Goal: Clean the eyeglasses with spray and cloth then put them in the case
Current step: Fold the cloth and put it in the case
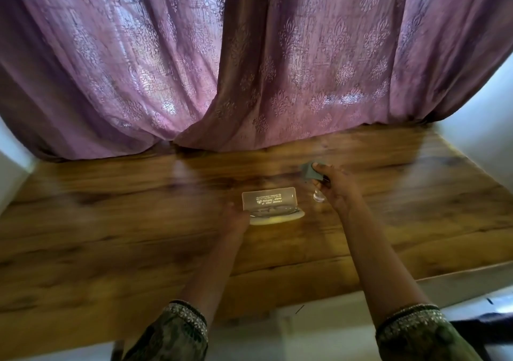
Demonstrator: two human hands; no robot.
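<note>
Seen from the head camera, a grey cloth (313,173) is being pinched in the curled fingers of the right hand (334,187), just above a small clear spray bottle (318,196), while the open clear case (269,197) on the wooden table (111,235), seemingly with the eyeglasses (273,211) inside, is being touched by the blurred left hand (236,219), whose finger position cannot be told.

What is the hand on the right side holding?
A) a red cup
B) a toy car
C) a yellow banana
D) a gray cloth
D: the right hand pinches a gray cloth above the wooden table, just beyond the open clear case.
</note>
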